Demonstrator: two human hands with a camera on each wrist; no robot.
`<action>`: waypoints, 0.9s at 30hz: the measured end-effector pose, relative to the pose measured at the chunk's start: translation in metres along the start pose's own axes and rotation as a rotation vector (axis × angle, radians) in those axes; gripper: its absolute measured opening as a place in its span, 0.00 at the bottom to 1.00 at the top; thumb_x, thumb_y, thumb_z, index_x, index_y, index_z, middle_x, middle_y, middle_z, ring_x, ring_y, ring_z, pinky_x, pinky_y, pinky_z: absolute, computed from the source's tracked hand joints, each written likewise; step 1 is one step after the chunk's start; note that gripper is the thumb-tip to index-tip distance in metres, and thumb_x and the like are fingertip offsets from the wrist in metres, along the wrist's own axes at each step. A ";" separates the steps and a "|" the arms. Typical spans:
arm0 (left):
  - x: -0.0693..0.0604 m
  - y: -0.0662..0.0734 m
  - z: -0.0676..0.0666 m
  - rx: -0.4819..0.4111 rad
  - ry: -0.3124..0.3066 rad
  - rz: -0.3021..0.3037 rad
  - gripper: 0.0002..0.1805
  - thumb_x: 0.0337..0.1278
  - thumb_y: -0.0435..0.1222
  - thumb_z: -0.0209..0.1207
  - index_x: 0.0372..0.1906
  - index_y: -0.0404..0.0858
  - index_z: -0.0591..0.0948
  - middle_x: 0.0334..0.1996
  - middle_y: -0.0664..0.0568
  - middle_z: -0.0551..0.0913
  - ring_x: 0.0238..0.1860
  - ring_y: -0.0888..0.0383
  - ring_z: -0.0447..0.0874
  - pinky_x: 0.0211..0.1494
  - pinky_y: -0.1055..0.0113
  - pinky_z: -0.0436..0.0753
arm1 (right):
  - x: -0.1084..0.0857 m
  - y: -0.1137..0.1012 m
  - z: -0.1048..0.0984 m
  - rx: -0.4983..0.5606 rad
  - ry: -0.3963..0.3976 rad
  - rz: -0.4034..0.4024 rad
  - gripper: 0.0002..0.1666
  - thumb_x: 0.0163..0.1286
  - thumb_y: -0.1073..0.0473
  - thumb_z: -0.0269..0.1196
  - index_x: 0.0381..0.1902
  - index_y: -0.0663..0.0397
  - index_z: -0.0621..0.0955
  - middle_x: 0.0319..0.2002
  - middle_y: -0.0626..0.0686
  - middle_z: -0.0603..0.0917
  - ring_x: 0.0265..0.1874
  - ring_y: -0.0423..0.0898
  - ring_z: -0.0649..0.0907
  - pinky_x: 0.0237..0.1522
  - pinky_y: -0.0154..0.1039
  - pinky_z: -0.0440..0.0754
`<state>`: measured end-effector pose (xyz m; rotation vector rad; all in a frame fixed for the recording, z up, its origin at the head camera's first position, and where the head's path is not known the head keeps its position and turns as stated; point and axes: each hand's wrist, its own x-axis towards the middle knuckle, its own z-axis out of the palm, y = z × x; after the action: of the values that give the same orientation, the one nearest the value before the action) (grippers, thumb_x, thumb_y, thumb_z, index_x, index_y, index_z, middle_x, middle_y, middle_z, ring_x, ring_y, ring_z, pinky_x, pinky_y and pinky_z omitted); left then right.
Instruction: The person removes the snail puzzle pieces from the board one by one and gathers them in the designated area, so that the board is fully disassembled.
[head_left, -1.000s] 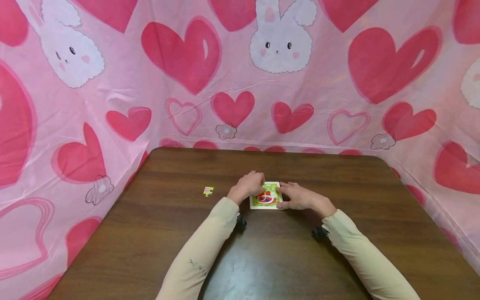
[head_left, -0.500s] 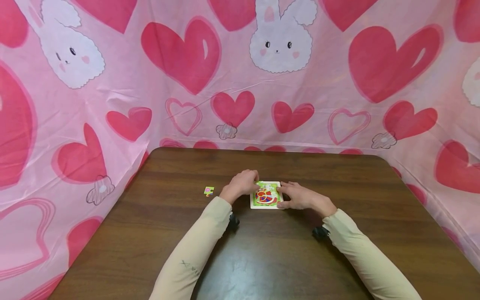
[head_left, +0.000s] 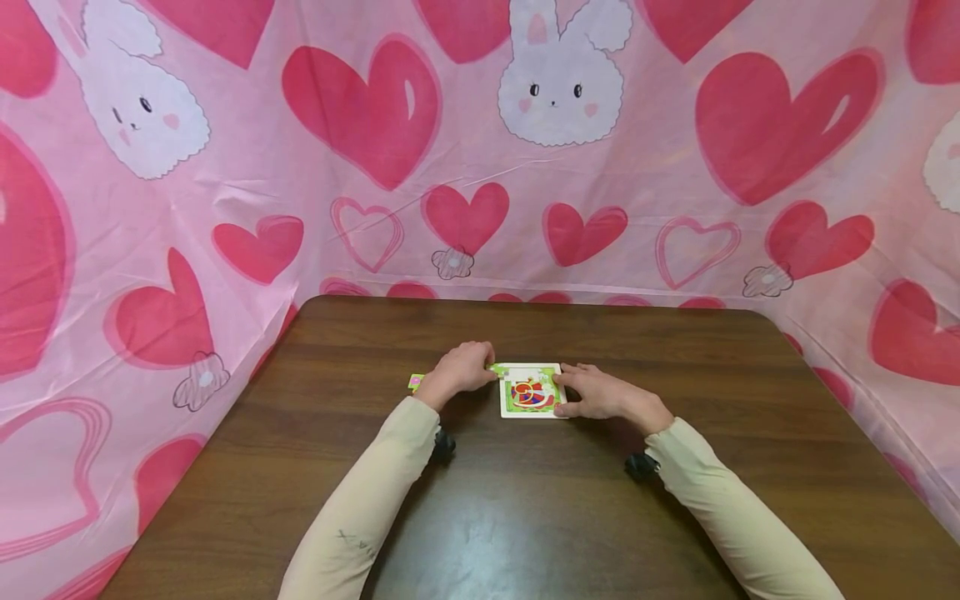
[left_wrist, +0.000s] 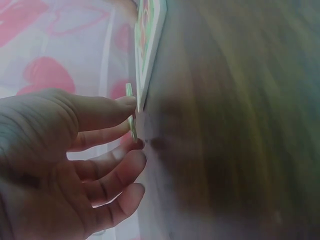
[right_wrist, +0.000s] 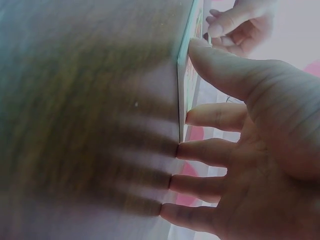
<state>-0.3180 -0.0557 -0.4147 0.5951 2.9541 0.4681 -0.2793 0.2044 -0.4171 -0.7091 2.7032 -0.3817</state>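
A square jigsaw puzzle board [head_left: 527, 412] with a white rim and a red, blue and green picture lies flat on the table. Along its upper left, a pale bare patch shows. My left hand [head_left: 459, 369] is just off the board's left side and pinches a thin green puzzle piece [left_wrist: 128, 90] between thumb and fingers, seen nearly edge-on in the left wrist view. My right hand [head_left: 597, 393] rests at the board's right side with fingers spread; its thumb [right_wrist: 215, 57] and index finger touch the board, the other fingertips touch the tabletop.
Another loose puzzle piece [head_left: 416, 381], green with pink, lies left of the board, partly hidden behind my left hand. The brown wooden table [head_left: 525, 508] ends at a pink cloth [head_left: 637, 183] with hearts and rabbits behind and at the sides.
My left hand has lifted the green piece out of the board's upper left and drawn it leftward, uncovering the pale patch. My right hand stays in place.
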 end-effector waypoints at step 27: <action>-0.033 -0.052 -0.022 0.113 -0.001 0.071 0.09 0.55 0.37 0.65 0.38 0.38 0.80 0.33 0.49 0.82 0.37 0.52 0.79 0.47 0.57 0.79 | -0.001 0.001 0.000 0.016 0.004 0.005 0.43 0.66 0.42 0.64 0.71 0.59 0.67 0.75 0.66 0.58 0.73 0.70 0.56 0.69 0.66 0.58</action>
<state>-0.3100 -0.1204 -0.4090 0.7130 2.9819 0.3086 -0.2785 0.2055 -0.4174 -0.6972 2.7022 -0.4042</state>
